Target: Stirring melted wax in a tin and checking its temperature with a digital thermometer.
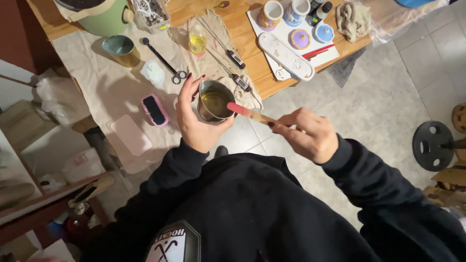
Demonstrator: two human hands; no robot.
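Metal cup [214,101], base hidden by left hand [193,121]

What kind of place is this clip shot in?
Probably a home craft workspace, maybe for candle making: the left hand holds a metal cup of yellowish liquid, probe thermometers lie on the cloth-covered wooden table, and painted jars sit on a tray.

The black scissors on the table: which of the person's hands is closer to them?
Left. The left hand, holding the metal cup, is just below the scissors. The right hand, gripping the pink-tipped stick, sits farther off over the floor.
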